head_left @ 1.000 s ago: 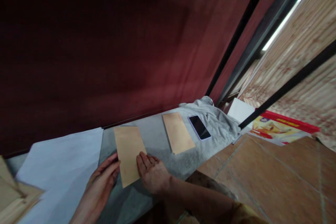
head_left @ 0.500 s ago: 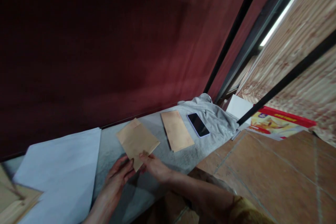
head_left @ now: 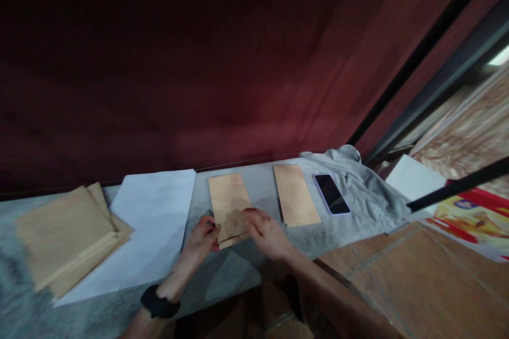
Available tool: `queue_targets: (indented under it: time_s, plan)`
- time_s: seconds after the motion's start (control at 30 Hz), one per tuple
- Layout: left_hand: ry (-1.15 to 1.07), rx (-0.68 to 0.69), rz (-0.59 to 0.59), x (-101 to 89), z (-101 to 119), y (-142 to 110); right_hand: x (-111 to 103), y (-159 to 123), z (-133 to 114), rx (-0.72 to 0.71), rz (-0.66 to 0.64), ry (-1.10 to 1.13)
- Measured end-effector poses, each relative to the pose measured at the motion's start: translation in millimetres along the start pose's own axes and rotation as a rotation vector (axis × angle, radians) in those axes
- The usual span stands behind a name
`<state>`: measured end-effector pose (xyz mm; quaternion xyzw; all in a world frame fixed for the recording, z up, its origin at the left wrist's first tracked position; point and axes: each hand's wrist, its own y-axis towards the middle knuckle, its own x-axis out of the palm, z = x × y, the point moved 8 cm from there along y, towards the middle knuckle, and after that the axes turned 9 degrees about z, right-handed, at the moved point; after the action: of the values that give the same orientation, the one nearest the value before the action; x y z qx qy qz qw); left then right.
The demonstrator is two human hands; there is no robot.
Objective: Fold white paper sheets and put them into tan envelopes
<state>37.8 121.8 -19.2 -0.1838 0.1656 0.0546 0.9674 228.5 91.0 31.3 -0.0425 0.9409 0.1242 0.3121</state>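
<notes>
A brown paper envelope (head_left: 228, 198) lies between my hands on a grey cloth-covered surface (head_left: 238, 270), a small reddish mark near its top. At its lower left corner, my left hand (head_left: 203, 235) pinches the edge, a black band on that wrist. The right edge is gripped by my right hand (head_left: 265, 230), whose fingers curl over the paper. A dark line runs along the envelope's lower end, which looks folded or open; I cannot tell which. Just right of my right hand lies a second brown envelope or stack of envelopes (head_left: 296, 196).
White paper sheets (head_left: 159, 222) lie to the left, partly under several larger brown envelopes (head_left: 67, 228). A phone (head_left: 332, 194) and a crumpled grey cloth (head_left: 366, 185) are on the right. Beyond are a black metal bar (head_left: 429, 47), a red-and-yellow box (head_left: 477, 217) and the tiled floor (head_left: 397, 280).
The view has swung left, showing more of the brown envelopes there. The envelope in my hands has turned from slanted to nearly upright, and my right hand has shifted to its right edge.
</notes>
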Motion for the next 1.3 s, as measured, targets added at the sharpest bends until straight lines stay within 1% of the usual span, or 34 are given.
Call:
queue_targets:
  time_s: [0.03,0.1,0.17,0.2,0.27,0.33,0.37,0.43,0.5,0.63,0.77,0.93,1.07,1.3]
  plan:
    - [0.104,0.042,0.016,-3.5,2,1,2,-1,2,-0.097,0.026,-0.184]
    - [0.336,0.166,0.099,-12.0,10,1,13,-7,9,-0.211,0.040,-0.446]
    - [0.469,0.322,0.181,-12.5,20,-2,24,-13,16,-0.262,0.053,-0.568]
    - [0.491,0.407,0.199,-7.5,25,-6,29,-15,19,-0.270,0.062,-0.599]
    - [0.498,0.624,0.173,13.4,34,-20,34,-18,22,-0.272,0.077,-0.635]
    - [0.600,0.830,0.130,40.4,35,-36,36,-18,25,-0.272,0.068,-0.660]
    - [0.669,0.905,0.097,53.8,33,-41,36,-17,26,-0.276,0.054,-0.670]
    - [0.785,0.975,0.095,69.3,27,-43,36,-13,28,-0.281,0.030,-0.690]
    - [0.871,0.997,0.113,74.6,23,-36,35,-9,31,-0.275,0.032,-0.709]
    - [0.961,1.004,0.140,72.4,29,-10,35,-4,34,-0.274,0.108,-0.734]
    - [0.989,0.954,0.159,73.3,42,13,39,-5,32,-0.300,0.159,-0.750]
    - [0.984,0.900,0.171,85.0,53,34,39,-5,31,-0.283,0.189,-0.757]
    - [0.982,0.884,0.203,91.2,59,48,39,-2,32,-0.266,0.167,-0.752]
    - [0.933,0.826,0.254,90.9,65,63,40,-1,36,-0.220,0.059,-0.706]
